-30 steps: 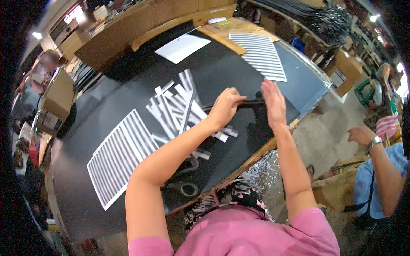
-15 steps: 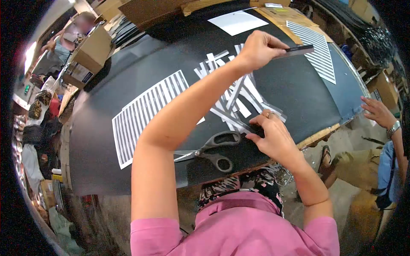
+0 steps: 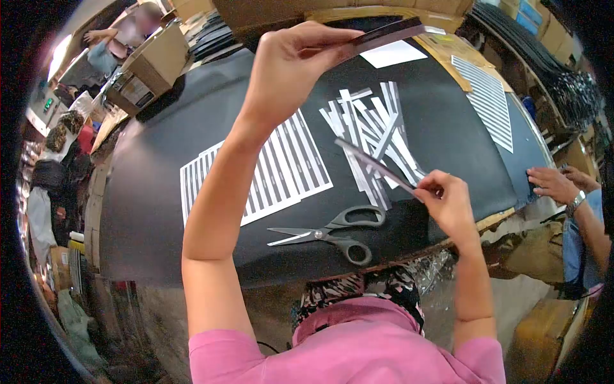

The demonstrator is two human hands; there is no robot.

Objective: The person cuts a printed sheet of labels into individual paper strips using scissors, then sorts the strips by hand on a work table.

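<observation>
My left hand (image 3: 284, 73) is raised high over the table, its fingers pinching a short dark strip (image 3: 387, 35) that points to the upper right. Lower on the right, my right hand (image 3: 446, 200) pinches one end of a long thin strip (image 3: 371, 160), which slants up to the left above the pile. The pile of loose white-and-grey strips (image 3: 364, 125) lies on the black tabletop. Scissors (image 3: 326, 235) with grey handles rest partly open nearer my body. Striped sheets (image 3: 281, 166) lie behind my left forearm, which hides part of them.
The black table (image 3: 441, 128) carries another striped sheet (image 3: 486, 96) at the right and a plain white sheet (image 3: 393, 54) at the back. Another person's hand (image 3: 555, 185) rests at the right edge. A cardboard box (image 3: 150, 70) stands at the left, with another person beyond it.
My left hand has moved left and up with the dark strip. My right hand has lifted a long strip from the pile. The view has shifted, exposing more of the scissors.
</observation>
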